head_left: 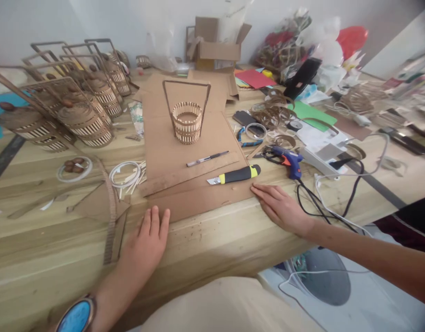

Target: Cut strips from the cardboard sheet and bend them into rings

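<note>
Head view gives us a pale wood-grained worktop against a pale wall. Near its front edge lies a cardboard strip, long axis left to right, its right end angled slightly away from us. Our left hand and right hand rest at its ends, each grip wide and flat. Lettering on the plastic bag is too faint to read.

Brown cardboard, yellow-black knife
</note>
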A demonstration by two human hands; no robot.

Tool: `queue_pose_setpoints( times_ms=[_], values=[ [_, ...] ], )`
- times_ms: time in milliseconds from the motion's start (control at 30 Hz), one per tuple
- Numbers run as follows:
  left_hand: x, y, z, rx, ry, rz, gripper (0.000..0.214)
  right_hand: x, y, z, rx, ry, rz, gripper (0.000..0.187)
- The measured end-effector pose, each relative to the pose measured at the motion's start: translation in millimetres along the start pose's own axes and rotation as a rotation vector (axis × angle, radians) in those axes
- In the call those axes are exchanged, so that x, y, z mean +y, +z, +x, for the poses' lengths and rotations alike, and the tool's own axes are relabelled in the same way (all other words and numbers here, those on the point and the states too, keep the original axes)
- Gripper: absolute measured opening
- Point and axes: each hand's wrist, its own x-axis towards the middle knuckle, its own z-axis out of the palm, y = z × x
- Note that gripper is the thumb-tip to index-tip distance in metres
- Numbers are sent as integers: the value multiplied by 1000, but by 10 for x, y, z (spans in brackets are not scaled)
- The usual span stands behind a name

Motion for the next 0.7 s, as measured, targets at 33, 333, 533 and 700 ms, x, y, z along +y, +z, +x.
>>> queue_pose_setpoints(
  times_ms=[33,333,533,700],
  values=[
    [-6,12,-10,-1,11,-2,54,0,-1,5,-7,14,9,51],
    [5,70,-72,33,-42,-83,55,-37,-36,59,-62,99,94,47],
    [-26,85,-89,59,-7,-150,66,-65,-60,71,-73,112,106,45],
    [17,70,-46,64,-22,-79,60,-109,-78,31,13,144,84,45]
  ],
)
